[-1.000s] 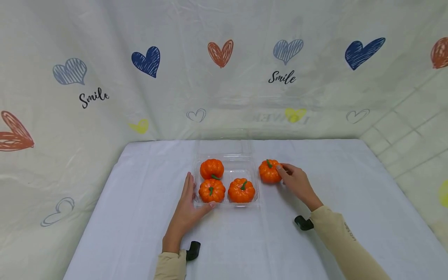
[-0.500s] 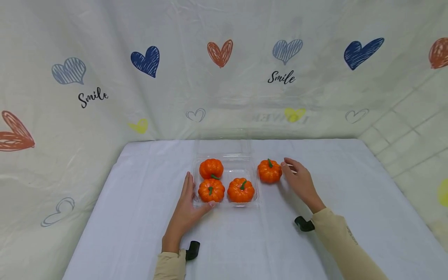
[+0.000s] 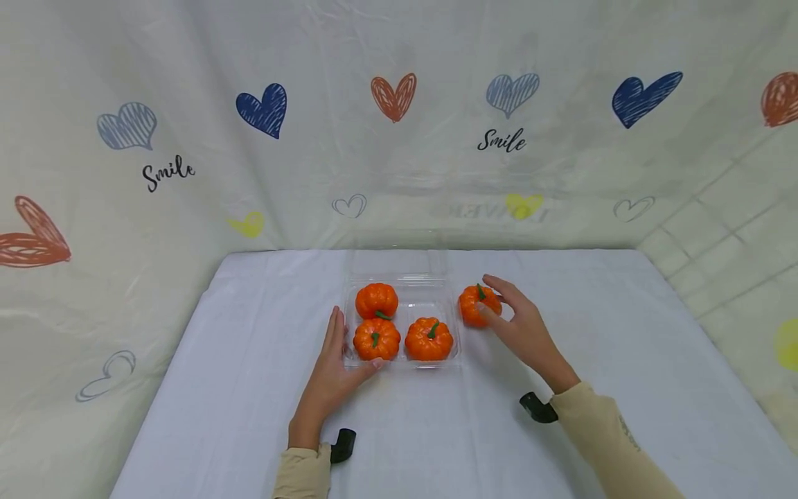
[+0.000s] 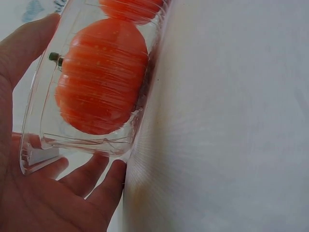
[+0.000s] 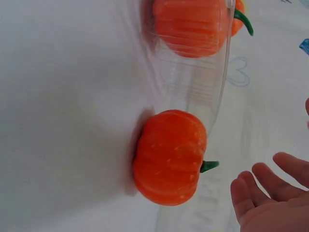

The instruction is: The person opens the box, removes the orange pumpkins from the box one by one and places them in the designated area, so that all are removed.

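Observation:
A clear plastic clamshell box [image 3: 424, 302] with its lid raised holds three small orange toy pumpkins: one at back left [image 3: 377, 301], one at front left [image 3: 377, 339], one at front right [image 3: 429, 339]. The back right space inside is bare. My left hand [image 3: 329, 384] lies against the box's left side, fingers extended, thumb along the front rim. A loose orange pumpkin [image 5: 169, 157] with a green stem sits on the cloth just right of the box. My right hand [image 3: 526, 336] hovers around it, thumb and fingers spread and apart from it in the right wrist view.
A white cloth [image 3: 262, 374] covers the table. Behind it hangs a pale curtain [image 3: 436, 159] printed with hearts and lettering. The box's see-through lid [image 3: 397, 262] leans back near the table's far edge. Dark wrist cameras [image 3: 343, 445] jut out beside both sleeves.
My right hand let go of the loose pumpkin, drew back to the right, then came back over it with fingers spread. The left hand and the box have stayed in place.

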`<state>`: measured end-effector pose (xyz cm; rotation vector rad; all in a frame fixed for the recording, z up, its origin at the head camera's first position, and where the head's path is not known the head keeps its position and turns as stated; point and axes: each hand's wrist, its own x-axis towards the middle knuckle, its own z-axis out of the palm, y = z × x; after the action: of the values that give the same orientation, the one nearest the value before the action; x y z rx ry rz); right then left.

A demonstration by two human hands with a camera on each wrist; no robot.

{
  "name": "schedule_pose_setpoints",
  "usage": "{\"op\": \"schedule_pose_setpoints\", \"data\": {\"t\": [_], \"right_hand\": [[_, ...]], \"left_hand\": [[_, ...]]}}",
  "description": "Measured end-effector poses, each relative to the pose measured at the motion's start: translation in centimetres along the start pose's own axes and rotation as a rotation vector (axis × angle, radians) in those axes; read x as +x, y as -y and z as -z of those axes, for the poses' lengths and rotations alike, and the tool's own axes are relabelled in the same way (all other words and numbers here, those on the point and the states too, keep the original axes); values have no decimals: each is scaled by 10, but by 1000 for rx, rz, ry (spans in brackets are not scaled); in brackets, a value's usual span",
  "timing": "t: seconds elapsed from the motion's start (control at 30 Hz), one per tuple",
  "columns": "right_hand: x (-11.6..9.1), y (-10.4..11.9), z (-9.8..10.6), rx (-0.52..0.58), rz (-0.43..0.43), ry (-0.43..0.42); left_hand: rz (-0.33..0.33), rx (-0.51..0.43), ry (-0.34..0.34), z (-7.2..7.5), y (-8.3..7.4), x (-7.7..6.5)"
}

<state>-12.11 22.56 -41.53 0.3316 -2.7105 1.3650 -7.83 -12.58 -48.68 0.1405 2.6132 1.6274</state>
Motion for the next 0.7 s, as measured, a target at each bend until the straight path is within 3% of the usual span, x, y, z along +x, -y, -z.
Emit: {"op": "schedule_pose_setpoints", "data": {"t": [0.27,0.53,0.7], "right_hand": [[-6,20,-14,-79,177,170],[-5,28,-27,-141,205,303],[-3,28,-34,-183,225,341]], "left_hand": [[8,6,4,0,-2,0],[17,9,9,1,-3,0],[16,13,9,2,-2,0]]}}
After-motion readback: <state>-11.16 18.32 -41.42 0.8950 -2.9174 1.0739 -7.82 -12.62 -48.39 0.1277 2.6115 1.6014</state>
